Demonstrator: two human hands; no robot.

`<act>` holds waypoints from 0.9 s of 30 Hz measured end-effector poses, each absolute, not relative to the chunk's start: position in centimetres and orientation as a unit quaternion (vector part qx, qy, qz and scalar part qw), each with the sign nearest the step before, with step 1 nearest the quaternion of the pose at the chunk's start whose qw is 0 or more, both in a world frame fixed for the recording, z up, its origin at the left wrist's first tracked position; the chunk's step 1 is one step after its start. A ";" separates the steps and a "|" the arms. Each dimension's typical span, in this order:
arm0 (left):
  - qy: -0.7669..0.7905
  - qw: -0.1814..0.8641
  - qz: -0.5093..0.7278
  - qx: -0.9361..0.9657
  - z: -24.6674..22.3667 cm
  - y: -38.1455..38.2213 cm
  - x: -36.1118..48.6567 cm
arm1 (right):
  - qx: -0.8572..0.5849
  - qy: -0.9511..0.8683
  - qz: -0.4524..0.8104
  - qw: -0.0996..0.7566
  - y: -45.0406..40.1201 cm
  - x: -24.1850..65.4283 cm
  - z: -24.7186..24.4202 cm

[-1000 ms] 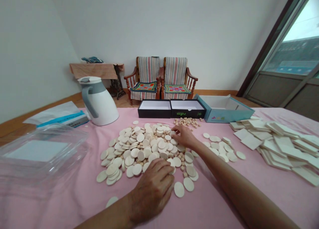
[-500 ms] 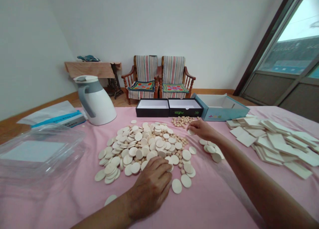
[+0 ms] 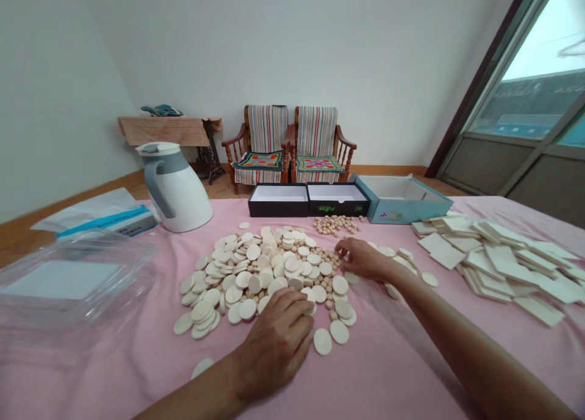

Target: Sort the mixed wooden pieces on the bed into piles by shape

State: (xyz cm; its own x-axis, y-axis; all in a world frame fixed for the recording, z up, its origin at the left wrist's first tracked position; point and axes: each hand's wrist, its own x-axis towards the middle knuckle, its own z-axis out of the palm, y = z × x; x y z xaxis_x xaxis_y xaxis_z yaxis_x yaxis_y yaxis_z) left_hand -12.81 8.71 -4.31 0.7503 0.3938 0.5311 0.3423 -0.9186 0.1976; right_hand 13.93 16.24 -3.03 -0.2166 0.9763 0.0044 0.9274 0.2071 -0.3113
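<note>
Right of centre, the right hand (image 3: 363,259) has moved back beside the disc pile (image 3: 255,282), while the left hand (image 3: 280,334) stays lower centre, both grips unclear.

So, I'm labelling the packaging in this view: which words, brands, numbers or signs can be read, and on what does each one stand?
No text is clear enough to quote.
Right-hand black box: green lettering on its front, too small and blurred to read.
Light blue box: coloured marks on its front, too blurred to read.
Blue-banded carton at the left: dark lettering along its side, too small to read.
</note>
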 end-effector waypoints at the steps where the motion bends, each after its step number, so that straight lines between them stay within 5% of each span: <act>1: 0.197 0.043 0.293 0.935 -4.3 8.7 -12.8 | -0.624 -0.767 0.113 0.097 16.3 13.5 -3.5; 15: 0.193 0.042 0.289 0.937 -4.5 8.8 -12.9 | -0.697 -0.713 0.046 0.068 18.8 14.5 -3.5; 21: 0.198 0.045 0.287 0.936 -4.6 8.8 -12.9 | -0.749 -0.640 -0.033 0.170 21.1 15.7 -3.1; 27: 0.197 0.047 0.283 0.938 -4.4 8.8 -12.9 | -0.643 -0.743 0.088 0.166 19.2 14.1 -3.1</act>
